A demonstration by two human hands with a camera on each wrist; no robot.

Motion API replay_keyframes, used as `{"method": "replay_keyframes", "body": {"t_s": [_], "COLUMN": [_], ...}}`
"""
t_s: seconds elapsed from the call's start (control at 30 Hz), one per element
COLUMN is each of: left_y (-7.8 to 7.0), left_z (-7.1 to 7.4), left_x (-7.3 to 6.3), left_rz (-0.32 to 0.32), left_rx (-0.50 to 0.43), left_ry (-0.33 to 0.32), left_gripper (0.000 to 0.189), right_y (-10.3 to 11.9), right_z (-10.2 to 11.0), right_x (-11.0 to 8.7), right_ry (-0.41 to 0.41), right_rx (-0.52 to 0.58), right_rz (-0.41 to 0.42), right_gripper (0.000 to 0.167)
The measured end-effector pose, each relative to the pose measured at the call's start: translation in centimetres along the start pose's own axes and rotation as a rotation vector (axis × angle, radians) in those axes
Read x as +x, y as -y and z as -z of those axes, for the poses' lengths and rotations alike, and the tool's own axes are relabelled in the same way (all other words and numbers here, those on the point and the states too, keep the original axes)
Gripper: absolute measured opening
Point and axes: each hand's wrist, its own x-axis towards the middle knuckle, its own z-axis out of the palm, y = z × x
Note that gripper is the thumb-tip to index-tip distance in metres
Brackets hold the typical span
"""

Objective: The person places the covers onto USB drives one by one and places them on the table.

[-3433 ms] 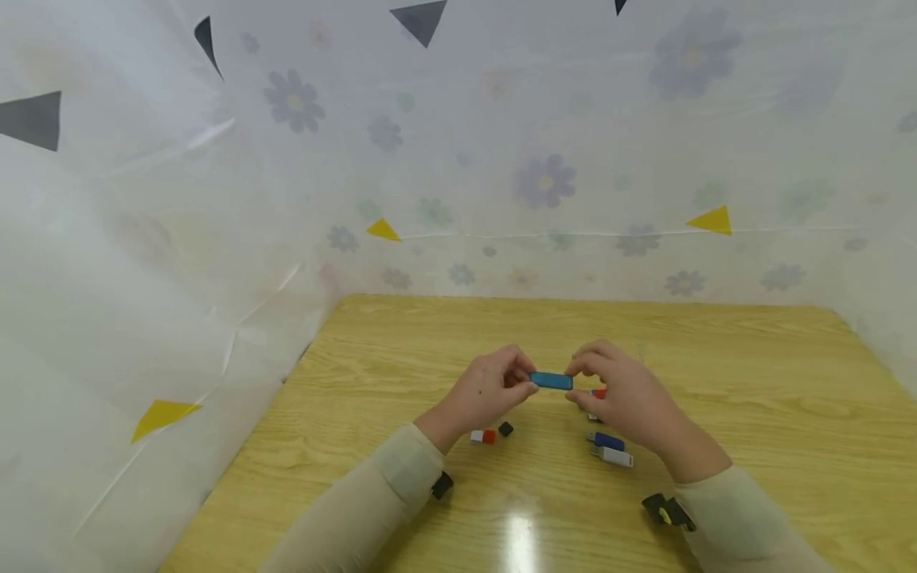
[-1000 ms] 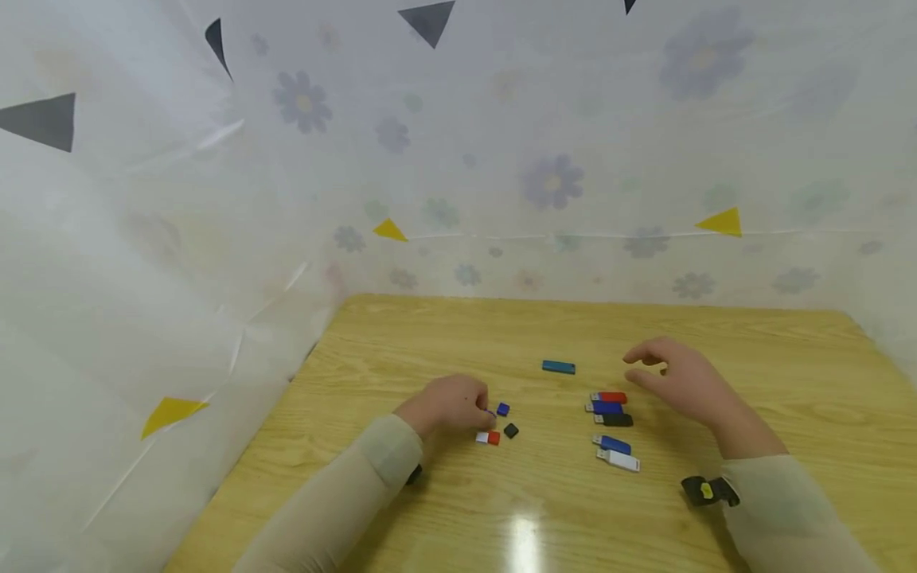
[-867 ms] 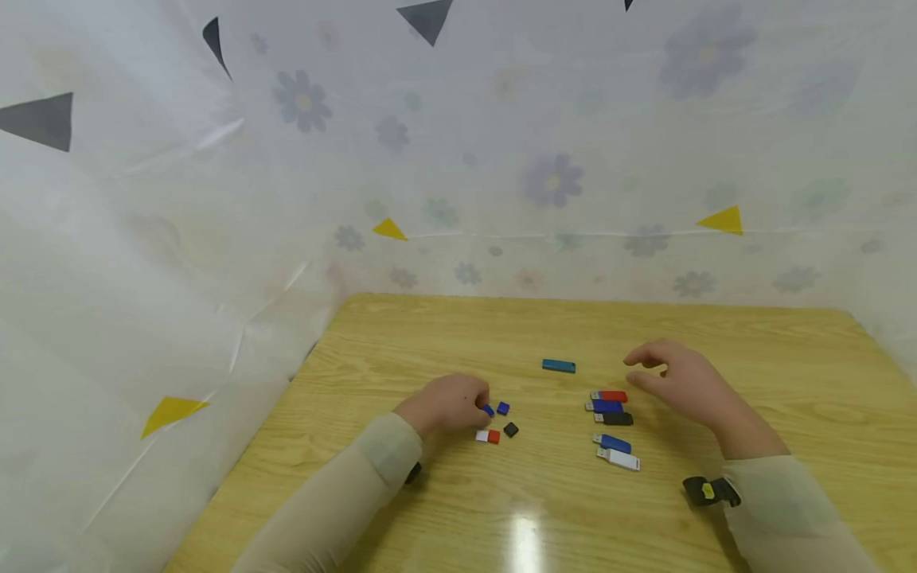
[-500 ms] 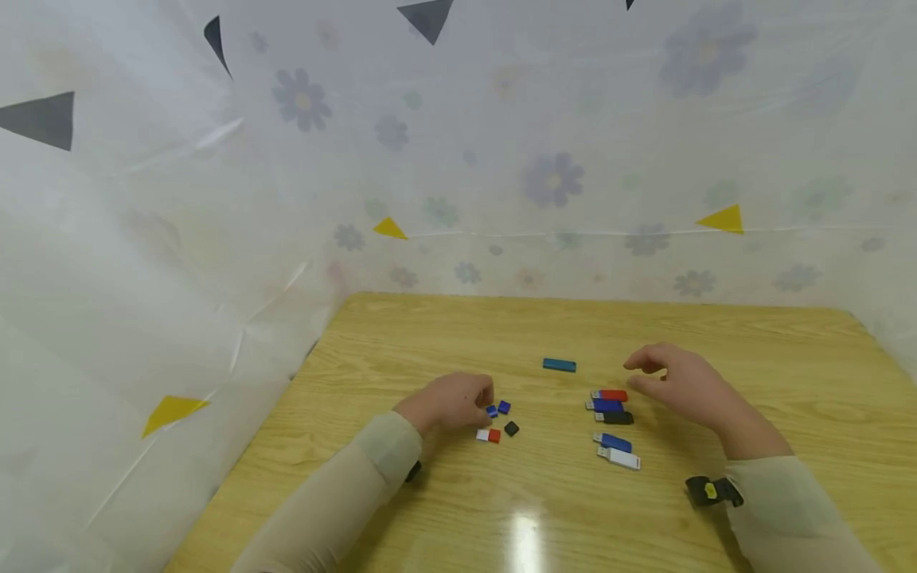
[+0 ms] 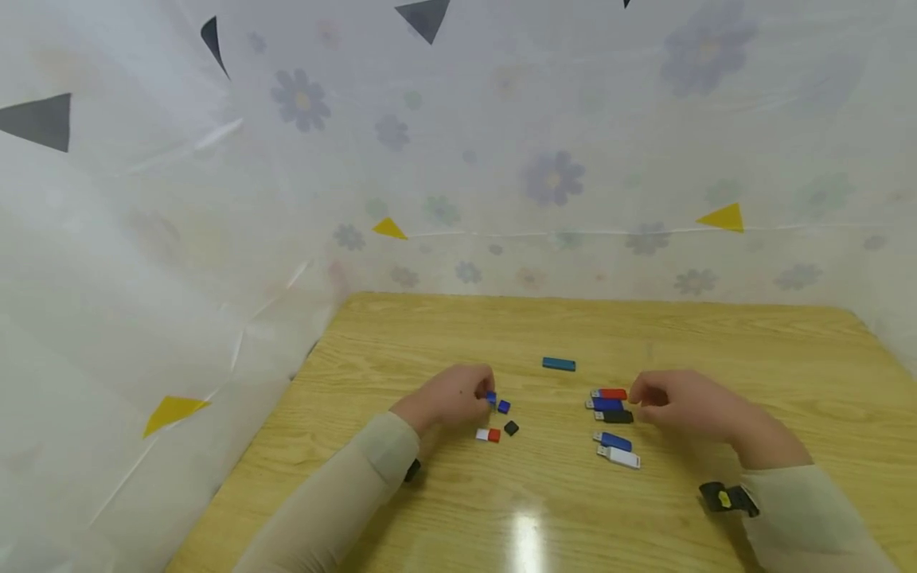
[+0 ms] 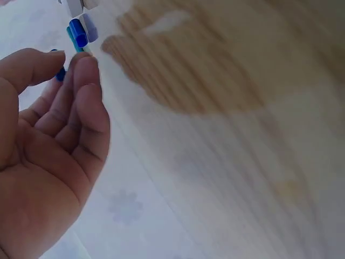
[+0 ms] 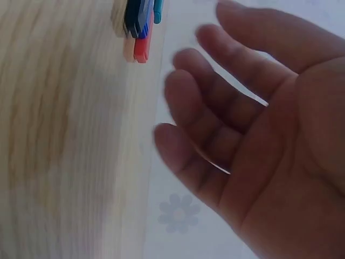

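Can't pin this down as a home, office or lab tbh, but it looks like a little sheeted-off work booth: a yellowish wood-grain table (image 5: 645, 330) boxed in at the back and sides by cloudy white, plastic-looking sheeting (image 5: 458, 103) with faded purple daisy-like flowers (image 5: 553, 178) on it. Flat yellow triangles (image 5: 725, 217) and dark grey triangles (image 5: 424, 17) are dotted over the sheeting, plus there's a small black gadget with a yellow mark (image 5: 727, 499) at one beige sleeve's (image 5: 809, 513) cuff.
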Motion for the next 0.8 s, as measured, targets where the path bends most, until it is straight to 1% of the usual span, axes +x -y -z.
{"method": "replay_keyframes", "body": {"t_s": [0.13,0.2,0.27,0.43,0.53,0.67,0.8], "left_y": [-0.3,-0.5,-0.7,-1.2,-1.4,-1.6,-1.7], "left_z": [0.3,0.4,0.4,0.5,0.4,0.3,0.3], "left_x": [-0.1,-0.1,-0.1,-0.2,-0.2,-0.2,-0.3], "left_rz": [-0.035,-0.042,-0.046,-0.043,-0.040,-0.036,-0.042], "left_rx": [-0.050,-0.062,-0.095,-0.205,-0.253,-0.298,-0.318], "left_ry": [-0.054,-0.079,-0.098,-0.120,-0.127,-0.134,-0.137], "left_gripper": [0.011,0.012,0.013,0.013,0.013,0.013,0.012], "right_y": [0.3,0.6,0.8,1.6,2.1,2.4,2.7], "right_z": [-0.9,-1.4,-1.8,-2.6,-2.9,-3.1,-3.3], "right_x": [0.0,0.1,0.2,0.5,0.7,0.7,0.6], "right_ry": [0.098,0.127,0.146,0.149,0.151,0.160,0.156], "right_rx": [0.010,0.012,0.013,0.003,0.004,0.014,-0.012], "right_rz": [0.022,0.019,0.017,0.020,0.002,-0.033,-0.043], "right_gripper": [0.008,0.010,0.012,0.015,0.016,0.020,0.024]}}
